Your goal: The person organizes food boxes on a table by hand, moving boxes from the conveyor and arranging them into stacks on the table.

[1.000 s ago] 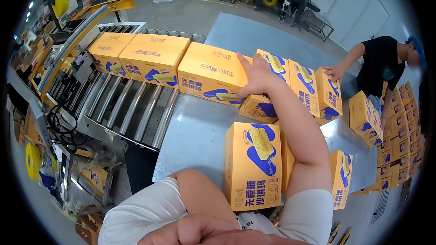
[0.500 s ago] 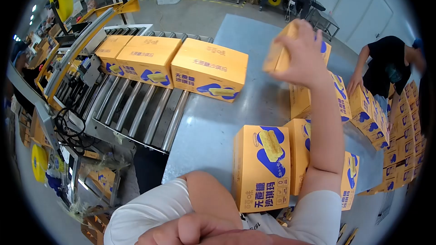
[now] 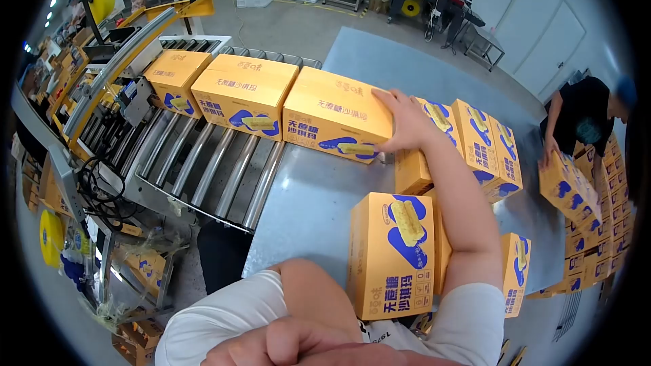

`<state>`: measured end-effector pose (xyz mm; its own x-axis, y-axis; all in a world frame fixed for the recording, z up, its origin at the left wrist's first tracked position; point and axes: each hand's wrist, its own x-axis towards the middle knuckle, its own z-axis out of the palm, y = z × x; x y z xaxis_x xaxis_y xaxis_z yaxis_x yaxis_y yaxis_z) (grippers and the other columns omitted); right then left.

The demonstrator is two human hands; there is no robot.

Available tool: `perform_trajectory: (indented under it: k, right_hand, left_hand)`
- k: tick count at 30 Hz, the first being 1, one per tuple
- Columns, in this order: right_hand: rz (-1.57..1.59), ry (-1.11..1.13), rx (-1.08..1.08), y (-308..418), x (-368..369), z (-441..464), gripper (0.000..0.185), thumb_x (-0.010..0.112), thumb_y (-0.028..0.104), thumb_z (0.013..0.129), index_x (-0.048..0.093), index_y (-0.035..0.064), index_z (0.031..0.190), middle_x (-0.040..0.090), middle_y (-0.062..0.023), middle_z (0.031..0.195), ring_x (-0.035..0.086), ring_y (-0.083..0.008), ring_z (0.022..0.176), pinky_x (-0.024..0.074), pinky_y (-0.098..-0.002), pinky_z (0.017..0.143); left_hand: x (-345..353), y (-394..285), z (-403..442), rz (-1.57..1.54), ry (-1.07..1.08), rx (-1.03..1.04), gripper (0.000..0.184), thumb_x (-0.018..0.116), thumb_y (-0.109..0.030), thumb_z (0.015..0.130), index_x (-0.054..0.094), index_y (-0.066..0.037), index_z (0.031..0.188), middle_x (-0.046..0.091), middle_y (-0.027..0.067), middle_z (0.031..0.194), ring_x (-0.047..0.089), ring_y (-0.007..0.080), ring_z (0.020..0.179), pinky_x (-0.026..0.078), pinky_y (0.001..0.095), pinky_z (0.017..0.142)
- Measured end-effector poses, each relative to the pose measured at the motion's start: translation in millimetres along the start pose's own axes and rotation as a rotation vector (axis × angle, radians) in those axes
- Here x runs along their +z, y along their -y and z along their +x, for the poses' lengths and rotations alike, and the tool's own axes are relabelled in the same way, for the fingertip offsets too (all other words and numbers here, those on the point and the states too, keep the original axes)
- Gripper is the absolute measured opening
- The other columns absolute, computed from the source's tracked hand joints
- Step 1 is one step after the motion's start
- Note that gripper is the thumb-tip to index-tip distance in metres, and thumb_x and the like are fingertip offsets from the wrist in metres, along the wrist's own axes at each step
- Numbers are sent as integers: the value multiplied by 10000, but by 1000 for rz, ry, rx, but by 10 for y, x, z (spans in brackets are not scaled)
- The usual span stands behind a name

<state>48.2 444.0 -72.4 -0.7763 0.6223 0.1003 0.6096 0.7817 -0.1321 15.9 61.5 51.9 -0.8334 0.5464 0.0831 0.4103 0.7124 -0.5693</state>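
My right hand (image 3: 409, 122) is at the right end of a yellow carton (image 3: 337, 116), thumb at its front edge and fingers over the top edge. That carton lies on its side, partly on the rollers and partly on the metal table (image 3: 291, 196). Behind it in the row are a second carton (image 3: 239, 91) and a third carton (image 3: 178, 74). My left hand (image 3: 291, 342) is curled close to the camera at the bottom; whatever its fingers hold is hidden. An upright carton (image 3: 391, 257) stands in front of my chest.
Several upright cartons (image 3: 478, 139) stand beyond my right forearm, and another carton (image 3: 517, 274) is right of my elbow. At right, a co-worker (image 3: 583, 115) holds cartons (image 3: 569, 190) beside a stack (image 3: 603, 230). A roller conveyor (image 3: 203, 163) and taping machine (image 3: 122, 74) are at left.
My right hand has left a tilted carton at the upright group and moved down-left to the row's end carton. The row has shifted right. The co-worker has drawn cartons off the table.
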Motion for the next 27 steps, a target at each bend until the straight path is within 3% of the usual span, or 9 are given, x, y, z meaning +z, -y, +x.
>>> perform_trajectory:
  k: [2, 5, 8, 10, 14, 19, 22, 24, 27]
  right_hand:
    - [257, -114, -93, -70, -69, 26, 1161, 938, 448, 528, 426, 194, 1538, 391, -274, 1517, 427, -480, 1385, 292, -555, 1210]
    - [-39, -453, -277, 380, -518, -134, 973, 938, 453, 543, 577, 153, 1396, 409, -247, 1503, 472, -456, 1340, 362, -542, 1148]
    - [-242, -513, -416, 777, -579, -281, 699, 902, 406, 612, 678, 120, 1209, 517, -164, 1410, 494, -385, 1326, 394, -531, 1094]
    - [-59, -6, -389, 957, -315, -270, 526, 868, 446, 683, 710, 117, 1062, 578, -113, 1359, 517, -295, 1301, 373, -545, 1096]
    - [-206, 255, -470, 710, 172, -137, 469, 829, 470, 749, 705, 132, 1050, 630, -72, 1260, 550, -257, 1245, 369, -539, 1091]
    - [-99, 161, -200, 221, 114, 160, 467, 795, 536, 786, 720, 137, 1017, 651, -71, 1184, 584, -262, 1205, 380, -510, 1083]
    - [-99, 294, 65, -31, -58, 209, 557, 745, 636, 803, 730, 128, 1032, 667, -88, 1206, 605, -266, 1183, 398, -506, 1063]
    - [-98, 404, 249, -312, -198, 220, 680, 701, 720, 794, 733, 116, 1105, 685, -105, 1230, 631, -274, 1164, 431, -492, 1039]
    - [-122, 347, 503, -1002, -221, 95, 771, 695, 744, 777, 718, 142, 1260, 676, -117, 1336, 607, -299, 1270, 413, -535, 1084]
  left_hand:
    - [79, -197, 42, 316, 165, -37, 258, 540, -254, 935, 423, -205, 711, 406, -75, 683, 442, 111, 652, 361, 275, 665]
    - [207, -498, 154, 768, 413, -125, 237, 535, -203, 965, 453, -207, 742, 409, -90, 707, 442, 84, 669, 362, 257, 692]
    - [254, -642, 180, 1239, 678, -180, 234, 530, -152, 995, 484, -210, 773, 411, -104, 731, 443, 56, 687, 363, 239, 720]
    - [226, -632, 154, 1266, 637, -165, 236, 527, -149, 997, 483, -210, 774, 408, -105, 732, 440, 53, 685, 362, 237, 718]
    - [219, -628, 81, 1370, 563, -179, 241, 521, -142, 1002, 482, -212, 775, 403, -108, 735, 436, 47, 683, 361, 235, 714]
    - [215, -662, 73, 1569, 538, -226, 247, 513, -133, 1008, 480, -213, 776, 395, -112, 739, 430, 39, 679, 359, 232, 709]
    - [207, -679, 102, 1704, 563, -276, 251, 509, -128, 1011, 479, -214, 777, 391, -114, 741, 427, 35, 677, 358, 230, 706]
    - [216, -695, 122, 1772, 601, -319, 254, 506, -124, 1014, 479, -215, 778, 388, -115, 742, 425, 32, 675, 357, 229, 704]
    - [264, -696, 154, 1775, 645, -365, 258, 501, -119, 1017, 478, -216, 779, 384, -117, 744, 421, 28, 673, 356, 227, 701]
